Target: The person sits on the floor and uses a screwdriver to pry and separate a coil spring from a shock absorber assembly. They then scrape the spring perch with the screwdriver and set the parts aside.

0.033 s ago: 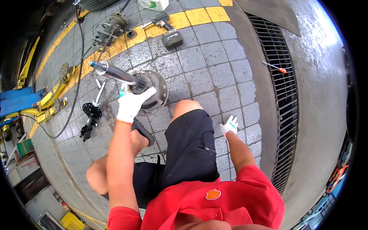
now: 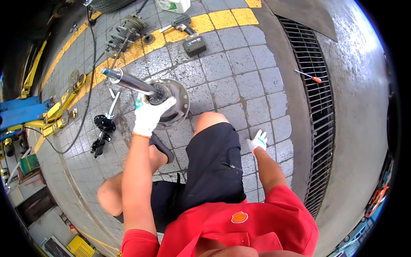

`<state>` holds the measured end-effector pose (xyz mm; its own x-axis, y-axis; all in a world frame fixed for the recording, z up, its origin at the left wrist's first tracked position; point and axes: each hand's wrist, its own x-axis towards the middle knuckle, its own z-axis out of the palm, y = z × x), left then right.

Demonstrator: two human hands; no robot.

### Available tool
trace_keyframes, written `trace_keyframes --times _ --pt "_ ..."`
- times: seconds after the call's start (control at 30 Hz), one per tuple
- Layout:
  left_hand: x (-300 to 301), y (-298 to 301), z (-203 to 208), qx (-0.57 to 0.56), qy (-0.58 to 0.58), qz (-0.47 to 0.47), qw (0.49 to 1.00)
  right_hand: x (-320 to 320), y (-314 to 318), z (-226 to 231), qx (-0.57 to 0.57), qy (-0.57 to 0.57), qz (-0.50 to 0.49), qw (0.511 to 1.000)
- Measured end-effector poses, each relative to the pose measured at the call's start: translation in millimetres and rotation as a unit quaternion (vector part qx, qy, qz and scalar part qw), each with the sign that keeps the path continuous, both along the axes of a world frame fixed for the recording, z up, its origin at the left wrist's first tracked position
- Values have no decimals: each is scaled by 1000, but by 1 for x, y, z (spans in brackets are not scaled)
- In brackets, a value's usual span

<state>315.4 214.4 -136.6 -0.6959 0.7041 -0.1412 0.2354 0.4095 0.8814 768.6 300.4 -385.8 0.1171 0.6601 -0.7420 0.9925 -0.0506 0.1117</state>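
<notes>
My left hand (image 2: 147, 115), in a white glove, is closed around the dark base of a shiny metal cylinder (image 2: 135, 82). The cylinder tilts up to the left, with a ring near its bluish tip. Its base stands over a round grey metal disc (image 2: 183, 100) with holes along the rim; my palm hides part of the joint. My right hand (image 2: 258, 141), gloved too, rests on the tiled floor with its fingers spread and nothing in them. A black strut (image 2: 104, 124) with a bright rod lies left of my left hand.
Beyond the disc lie a cordless impact wrench (image 2: 188, 35), a black ring (image 2: 148, 38) and a dirty coil-spring strut (image 2: 124, 36). A screwdriver (image 2: 316, 79) lies on the floor grating (image 2: 314, 111). A black cable (image 2: 90, 85) and yellow lift arm (image 2: 64, 105) are at left.
</notes>
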Motion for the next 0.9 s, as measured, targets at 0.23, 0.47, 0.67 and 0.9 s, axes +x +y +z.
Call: trace_keyframes --times 0.23,0.47,0.67,0.9 --pt "-10 -1 -11 113 -54 2 992 22 31 -4 -74 54 -20 996" --pt "-5 14 53 -153 130 -92 975 -129 112 93 134 545 -111 820" --pt "-22 28 90 -320 8 -196 927 -317 58 232 -24 568 71 819" --pt "-61 10 82 -228 -128 -231 937 -373 11 215 97 546 21 832"
